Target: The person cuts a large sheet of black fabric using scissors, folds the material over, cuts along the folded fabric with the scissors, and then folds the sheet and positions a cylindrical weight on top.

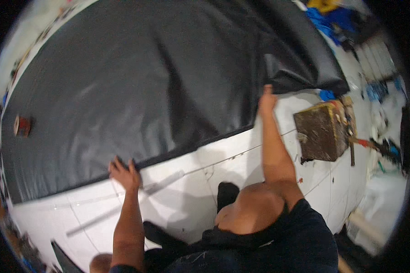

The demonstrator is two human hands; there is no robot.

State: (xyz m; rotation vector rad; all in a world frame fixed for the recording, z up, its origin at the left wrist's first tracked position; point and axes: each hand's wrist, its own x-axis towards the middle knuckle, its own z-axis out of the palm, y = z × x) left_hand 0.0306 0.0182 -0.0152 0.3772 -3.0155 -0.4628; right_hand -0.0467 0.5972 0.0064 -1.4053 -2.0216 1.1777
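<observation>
A large sheet of shiny black leatherette-like material (123, 68) spreads over the white tiled floor, with creases near its middle. My left hand (126, 175) rests at its near edge, fingers spread and touching the material. Farther out to the right, my right hand (268, 99) grips the sheet's edge, where the material is lifted and folded; its fingers are partly hidden. A small reddish-brown spool-like thing (22, 126) sits on the sheet at the far left.
A long grey straight strip (157, 185) lies on the tiles before me. To the right stands a worn brown block-like box (321, 129), with a red-handled tool (364, 143) beside it. Blue and yellow cloth-like items (335, 16) are heaped at the far right.
</observation>
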